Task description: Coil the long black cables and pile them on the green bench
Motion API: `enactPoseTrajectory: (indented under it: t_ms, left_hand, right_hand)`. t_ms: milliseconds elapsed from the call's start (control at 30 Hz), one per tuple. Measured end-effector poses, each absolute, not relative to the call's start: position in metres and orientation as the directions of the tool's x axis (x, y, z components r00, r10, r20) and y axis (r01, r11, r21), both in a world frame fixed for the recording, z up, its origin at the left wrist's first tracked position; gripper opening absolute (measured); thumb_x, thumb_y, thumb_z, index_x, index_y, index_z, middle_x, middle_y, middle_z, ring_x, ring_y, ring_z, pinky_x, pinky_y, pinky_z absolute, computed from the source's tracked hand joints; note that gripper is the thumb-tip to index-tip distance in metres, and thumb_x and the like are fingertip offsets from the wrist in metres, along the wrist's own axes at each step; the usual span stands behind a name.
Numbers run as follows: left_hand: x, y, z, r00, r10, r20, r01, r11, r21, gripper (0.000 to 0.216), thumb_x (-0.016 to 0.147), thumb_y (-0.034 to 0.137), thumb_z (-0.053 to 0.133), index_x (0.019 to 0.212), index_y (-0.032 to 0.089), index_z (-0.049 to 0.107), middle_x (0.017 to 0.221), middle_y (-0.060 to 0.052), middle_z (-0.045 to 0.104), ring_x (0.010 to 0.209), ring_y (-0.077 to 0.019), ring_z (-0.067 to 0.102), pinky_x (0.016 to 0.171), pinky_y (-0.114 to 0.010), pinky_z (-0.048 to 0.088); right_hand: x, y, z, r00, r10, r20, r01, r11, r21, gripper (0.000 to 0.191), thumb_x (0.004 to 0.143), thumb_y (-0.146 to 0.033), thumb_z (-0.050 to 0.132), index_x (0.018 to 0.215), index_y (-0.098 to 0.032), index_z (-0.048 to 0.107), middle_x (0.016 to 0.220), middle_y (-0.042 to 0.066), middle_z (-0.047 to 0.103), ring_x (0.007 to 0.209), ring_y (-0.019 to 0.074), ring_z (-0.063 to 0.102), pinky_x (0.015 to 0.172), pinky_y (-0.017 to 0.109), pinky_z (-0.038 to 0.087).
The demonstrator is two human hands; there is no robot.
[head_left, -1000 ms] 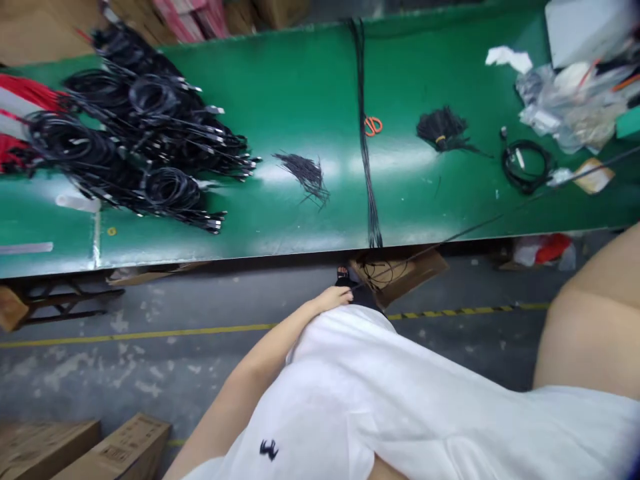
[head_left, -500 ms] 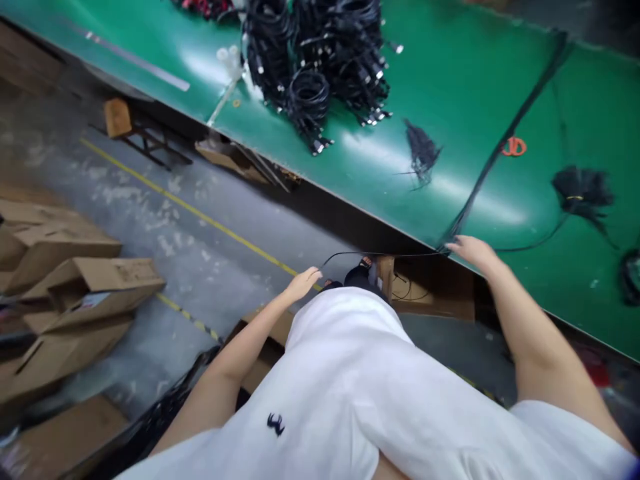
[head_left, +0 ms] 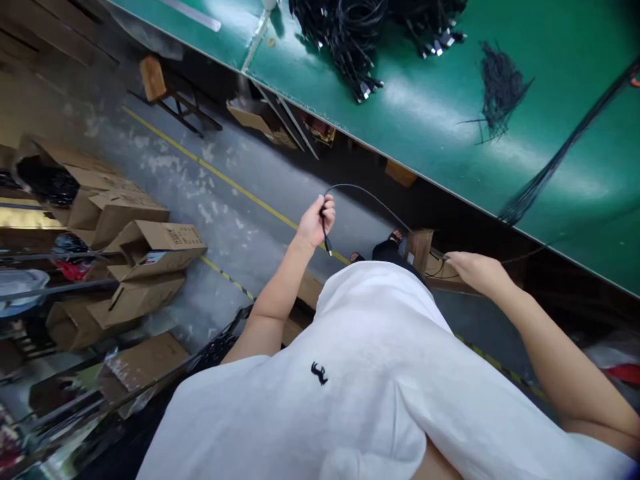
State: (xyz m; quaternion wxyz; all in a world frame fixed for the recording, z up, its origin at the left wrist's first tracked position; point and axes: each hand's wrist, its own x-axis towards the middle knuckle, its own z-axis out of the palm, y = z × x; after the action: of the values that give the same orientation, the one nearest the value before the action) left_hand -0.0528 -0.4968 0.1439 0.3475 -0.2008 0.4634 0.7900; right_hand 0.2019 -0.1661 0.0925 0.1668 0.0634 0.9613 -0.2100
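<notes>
A thin black cable point(head_left: 367, 189) arcs between my two hands in front of the bench. My left hand point(head_left: 316, 223) is closed around one end, and a small metal-tipped plug point(head_left: 329, 248) hangs below its fingers. Off the bench edge, my right hand point(head_left: 473, 270) pinches the cable with its fingertips; a dark strand runs on rightward from behind that hand. Nearby, a long bundle of loose black cables point(head_left: 555, 167) lies across the green bench point(head_left: 425, 127), its ends at the front edge.
Coiled black cables point(head_left: 350, 40) are heaped at the bench's back, beside a pile of short black ties or strands point(head_left: 501, 90). Below stand a wooden stool point(head_left: 153, 77) and an open carton point(head_left: 423, 250). Cardboard boxes point(head_left: 155, 250) line the floor at left.
My left hand has risen, and the plug end now shows below it. The right hand has come away from the cable bundle and off the bench edge. The view has shifted too.
</notes>
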Motion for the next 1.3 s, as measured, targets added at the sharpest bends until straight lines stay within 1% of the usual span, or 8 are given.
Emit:
enactPoseTrajectory:
  t_ms: [100, 200, 400, 667, 767, 933, 1167, 1300]
  left_hand:
    - [-0.024, -0.474, 0.132, -0.633, 0.529, -0.565, -0.68, -0.031, 0.733, 0.021, 0.096, 0.033, 0.06, 0.089, 0.013, 0.064, 0.084, -0.003, 0.068, 0.074, -0.0084, 0.067, 0.077, -0.022, 0.055]
    - [0.005, -0.46, 0.131, -0.431, 0.743, -0.512, -0.623, 0.165, 0.764, 0.024, 0.087, 0.035, 0.071, 0.095, 0.012, 0.069, 0.1, -0.009, 0.074, 0.096, -0.016, 0.069, 0.092, -0.03, 0.052]
    - [0.01, -0.477, 0.155, -0.248, 0.837, -0.487, -0.7, 0.193, 0.688, 0.035, 0.08, 0.036, 0.074, 0.103, 0.009, 0.071, 0.067, -0.004, 0.067, 0.061, -0.0101, 0.059, 0.062, -0.021, 0.047]
    - [0.0, -0.496, 0.199, -0.44, 0.619, -0.651, -0.876, -0.137, 0.462, 0.05, 0.105, 0.033, 0.034, 0.075, 0.012, 0.068, 0.04, 0.011, 0.015, 0.03, -0.0022, 0.009, 0.033, -0.014, 0.015]
    - [-0.008, -0.507, 0.21, -0.605, 0.464, -0.647, -0.796, -0.347, 0.496, 0.06, 0.107, 0.04, 0.024, 0.075, 0.014, 0.067, 0.04, 0.012, 0.009, 0.028, -0.002, 0.0, 0.03, -0.013, 0.008]
    - [-0.017, -0.517, 0.22, -0.745, 0.31, -0.591, -0.656, -0.5, 0.565, 0.05, 0.107, 0.041, 0.025, 0.119, 0.018, 0.067, 0.04, 0.012, 0.021, 0.027, -0.0034, 0.011, 0.029, -0.013, 0.011]
    - [-0.012, -0.498, 0.208, -0.498, 0.585, -0.64, -0.826, -0.096, 0.555, 0.041, 0.102, 0.034, 0.047, 0.128, 0.009, 0.066, 0.046, 0.006, 0.046, 0.032, -0.003, 0.031, 0.035, -0.015, 0.023]
    - [-0.004, -0.481, 0.206, -0.385, 0.716, -0.582, -0.775, 0.091, 0.625, 0.049, 0.09, 0.042, 0.066, 0.124, 0.006, 0.069, 0.045, 0.004, 0.048, 0.035, -0.0045, 0.036, 0.038, -0.018, 0.027]
  right_hand:
    - [0.181, -0.218, 0.137, -0.936, -0.261, -0.237, -0.107, 0.85, -0.515, 0.035, 0.1, -0.036, 0.042, 0.111, -0.023, 0.073, 0.104, 0.006, 0.076, 0.092, 0.0206, 0.071, 0.072, 0.028, 0.049]
    - [0.128, -0.253, 0.171, -0.953, -0.262, -0.151, -0.147, 0.839, -0.525, 0.037, 0.102, -0.035, 0.038, 0.105, -0.021, 0.073, 0.099, 0.006, 0.075, 0.09, 0.0188, 0.069, 0.069, 0.026, 0.044]
    - [0.069, -0.234, 0.177, -0.977, -0.173, -0.122, -0.076, 0.826, -0.559, 0.036, 0.099, -0.037, 0.043, 0.101, -0.018, 0.073, 0.1, 0.008, 0.074, 0.089, 0.0208, 0.066, 0.069, 0.029, 0.04]
    - [0.053, -0.181, 0.139, -0.981, -0.122, -0.149, 0.061, 0.54, -0.839, 0.046, 0.095, -0.054, 0.041, 0.101, -0.021, 0.073, 0.095, 0.005, 0.073, 0.079, 0.0182, 0.063, 0.075, 0.03, 0.047]
    - [0.07, -0.139, 0.105, -0.964, -0.026, -0.266, 0.203, 0.577, -0.791, 0.042, 0.095, -0.05, 0.042, 0.099, -0.02, 0.071, 0.099, 0.008, 0.073, 0.086, 0.0194, 0.064, 0.082, 0.032, 0.047]
    - [0.115, -0.092, 0.071, -0.945, 0.005, -0.327, 0.208, 0.781, -0.589, 0.035, 0.095, -0.041, 0.043, 0.095, -0.019, 0.07, 0.116, 0.016, 0.071, 0.106, 0.0283, 0.063, 0.093, 0.04, 0.045]
    - [0.09, -0.148, 0.121, -0.936, -0.162, -0.312, 0.067, 0.79, -0.61, 0.061, 0.092, -0.056, 0.048, 0.145, -0.025, 0.049, 0.105, 0.006, 0.073, 0.088, 0.0246, 0.068, 0.072, 0.034, 0.049]
    - [0.042, -0.191, 0.142, -0.962, -0.239, -0.128, -0.097, 0.743, -0.662, 0.042, 0.1, -0.041, 0.036, 0.13, -0.027, 0.062, 0.119, 0.004, 0.072, 0.103, 0.0219, 0.067, 0.08, 0.031, 0.049]
